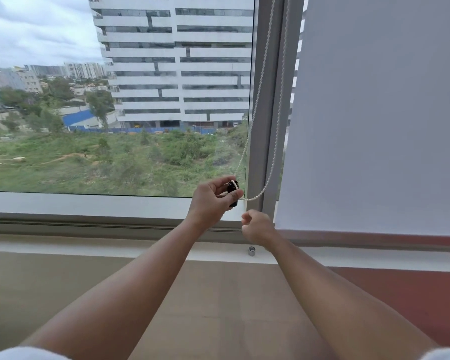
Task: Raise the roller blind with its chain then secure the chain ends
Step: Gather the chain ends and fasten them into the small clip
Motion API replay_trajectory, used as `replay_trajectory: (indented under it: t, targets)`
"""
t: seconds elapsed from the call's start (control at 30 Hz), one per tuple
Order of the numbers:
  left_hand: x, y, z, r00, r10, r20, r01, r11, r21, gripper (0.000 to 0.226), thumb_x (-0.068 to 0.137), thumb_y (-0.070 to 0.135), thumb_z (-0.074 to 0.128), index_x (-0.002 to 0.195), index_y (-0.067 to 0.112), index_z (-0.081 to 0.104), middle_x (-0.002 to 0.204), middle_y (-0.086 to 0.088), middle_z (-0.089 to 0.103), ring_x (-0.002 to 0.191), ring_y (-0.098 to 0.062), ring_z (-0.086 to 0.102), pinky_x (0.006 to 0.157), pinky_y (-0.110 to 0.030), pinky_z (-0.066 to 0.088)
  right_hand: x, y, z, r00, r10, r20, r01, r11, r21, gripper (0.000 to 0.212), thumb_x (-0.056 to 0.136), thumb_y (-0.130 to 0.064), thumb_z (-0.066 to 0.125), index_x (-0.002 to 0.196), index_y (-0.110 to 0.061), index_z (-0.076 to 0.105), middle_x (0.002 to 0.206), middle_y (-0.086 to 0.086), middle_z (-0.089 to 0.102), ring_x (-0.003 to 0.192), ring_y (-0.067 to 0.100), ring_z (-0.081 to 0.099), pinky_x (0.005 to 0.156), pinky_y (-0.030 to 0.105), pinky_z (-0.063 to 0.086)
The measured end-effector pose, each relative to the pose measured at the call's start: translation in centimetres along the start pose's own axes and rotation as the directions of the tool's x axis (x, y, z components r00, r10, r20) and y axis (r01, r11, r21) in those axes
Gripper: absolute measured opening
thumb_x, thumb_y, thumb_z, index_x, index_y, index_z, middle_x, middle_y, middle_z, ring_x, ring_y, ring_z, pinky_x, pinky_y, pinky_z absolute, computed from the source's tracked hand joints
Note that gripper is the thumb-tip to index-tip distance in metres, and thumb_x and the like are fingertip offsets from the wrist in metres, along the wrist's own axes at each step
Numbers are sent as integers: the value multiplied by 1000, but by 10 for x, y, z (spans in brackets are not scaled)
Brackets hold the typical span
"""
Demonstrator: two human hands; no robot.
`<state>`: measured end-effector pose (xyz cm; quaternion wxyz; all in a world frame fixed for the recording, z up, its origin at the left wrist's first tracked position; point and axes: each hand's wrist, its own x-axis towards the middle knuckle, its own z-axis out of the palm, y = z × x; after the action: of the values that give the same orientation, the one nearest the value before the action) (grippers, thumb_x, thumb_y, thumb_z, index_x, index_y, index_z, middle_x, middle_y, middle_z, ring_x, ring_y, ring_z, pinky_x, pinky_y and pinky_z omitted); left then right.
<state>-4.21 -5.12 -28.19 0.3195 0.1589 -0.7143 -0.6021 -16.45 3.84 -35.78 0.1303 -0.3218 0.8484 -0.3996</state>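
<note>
Left hand (213, 201) pinching small black chain holder (232, 192), bead chain (255, 110) draped over its top. Right hand (257, 227) curled closed at 5 o'clock, contents unclear. Chain loop rising toward 12–1 o'clock; left hand nearer. Blind (374, 113) at 3 o'clock.

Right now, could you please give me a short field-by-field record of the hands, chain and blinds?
left hand: holds a black cylinder with the chain looped over its top
right hand: closed, just below the chain's lower loop; a grip on it cannot be told
blind: right pane, lowered near the sill
left pane: uncovered
sill: small metal cap
</note>
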Motion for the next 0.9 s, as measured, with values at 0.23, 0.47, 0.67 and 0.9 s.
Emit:
replay_trajectory:
  t: [0.23,0.47,0.67,0.9]
  targets:
    - [3,-2,10,999,-3,41,3,1000,-10,46,83,15,81,126,14,67,109,-8,77,90,-10,75,78,-31,62,17,25,25,996,60,62,-49,985,-164,35,84,-3,55,118,-7,63,121,12,62,107,28,60,87,33,54]
    - [9,1,16,997,25,78,-22,999,-42,45,84,16,80,127,14,66,112,-7,76,96,-13,75,77,-28,61,34,52,44,986,84,141,-31,939,-341,38,83,-5,54,120,-2,59,126,14,59,115,30,56,95,38,50]
    - [11,-2,15,995,31,94,-27,999,-42,48,83,15,80,128,13,65,112,-7,76,99,-12,75,82,-32,61,48,76,58,965,142,220,-36,904,-427,46,85,-2,50,131,-4,55,137,14,53,127,31,51,100,34,47]
    - [10,-11,10,996,0,84,3,999,-38,50,84,13,80,131,9,64,114,-13,75,102,-19,74,86,-41,61,49,99,72,975,98,200,1,897,-443,42,86,3,48,125,-4,62,130,15,51,117,33,51,96,32,45]
